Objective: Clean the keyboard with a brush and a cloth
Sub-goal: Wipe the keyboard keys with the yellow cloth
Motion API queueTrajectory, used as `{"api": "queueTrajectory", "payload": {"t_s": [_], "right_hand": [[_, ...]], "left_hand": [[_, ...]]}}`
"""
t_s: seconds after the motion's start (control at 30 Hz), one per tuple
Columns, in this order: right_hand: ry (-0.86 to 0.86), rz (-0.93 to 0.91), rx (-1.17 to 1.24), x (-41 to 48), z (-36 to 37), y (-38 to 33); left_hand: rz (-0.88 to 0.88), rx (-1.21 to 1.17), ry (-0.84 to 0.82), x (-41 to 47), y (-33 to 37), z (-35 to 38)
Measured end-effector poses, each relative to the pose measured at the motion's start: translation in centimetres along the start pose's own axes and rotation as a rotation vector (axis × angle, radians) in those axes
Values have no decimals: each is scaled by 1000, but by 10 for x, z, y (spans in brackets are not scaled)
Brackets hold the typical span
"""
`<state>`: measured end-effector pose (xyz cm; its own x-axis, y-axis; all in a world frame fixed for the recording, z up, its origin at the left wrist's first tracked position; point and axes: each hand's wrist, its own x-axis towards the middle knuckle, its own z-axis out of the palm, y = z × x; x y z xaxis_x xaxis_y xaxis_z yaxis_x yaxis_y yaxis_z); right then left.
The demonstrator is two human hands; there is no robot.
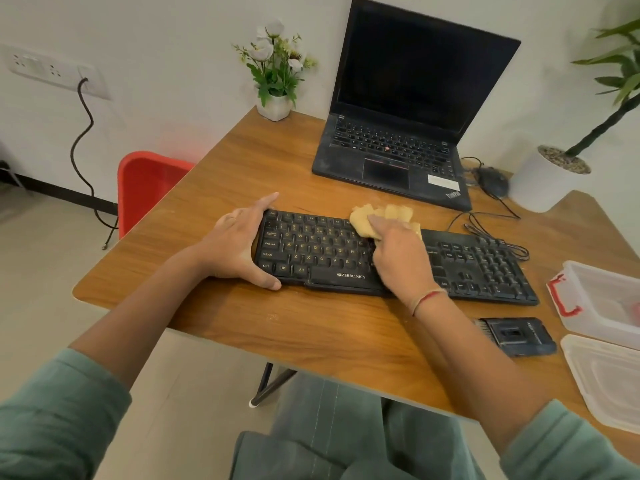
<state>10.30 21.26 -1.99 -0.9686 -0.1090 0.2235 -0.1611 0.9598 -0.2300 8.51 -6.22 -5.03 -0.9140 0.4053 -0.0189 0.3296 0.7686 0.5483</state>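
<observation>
— While we look down over the brown wood-grain tabletop (311, 323), where does the black plastic keyboard (322, 251) lie against each grip?

— It lies flat across the middle, and we have it from two sides. Our left grip (239, 244) brackets its left end: the thumb hooks the near edge by the Ctrl key, the fingers reach along the far corner, and the palm sits against the short side.

— And the crumpled yellow-tan cloth (367, 220)?

— Bunched in our right grip (401, 258), whose fingers curl over it and press it onto the upper key rows near the keyboard's middle. Part of the cloth sticks out beyond the fingertips, toward the far edge.

— What about the brush?

— We see a dark flat rectangular tool (516, 336) lying near the tabletop's front right, well apart from both grips; whether its left end carries bristles we cannot tell.

— Anything else nearby?

— An open black laptop (398, 150) stands behind the keyboard. A clear plastic box with a red latch (602, 299) sits at the right, and its clear lid (609, 375) lies just in front of it.
</observation>
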Motion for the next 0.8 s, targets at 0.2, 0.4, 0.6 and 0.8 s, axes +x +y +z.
{"api": "queueTrajectory", "payload": {"t_s": [0.2, 0.4, 0.6, 0.8], "right_hand": [[12, -9, 4, -7, 0, -3], [-36, 112, 40, 23, 5, -22], [-10, 93, -23, 10, 6, -21], [14, 100, 63, 10, 4, -16]], "left_hand": [[3, 1, -14, 2, -2, 0], [7, 4, -47, 2, -2, -2], [3, 13, -15, 0, -2, 0], [14, 17, -34, 3, -3, -2]]}}
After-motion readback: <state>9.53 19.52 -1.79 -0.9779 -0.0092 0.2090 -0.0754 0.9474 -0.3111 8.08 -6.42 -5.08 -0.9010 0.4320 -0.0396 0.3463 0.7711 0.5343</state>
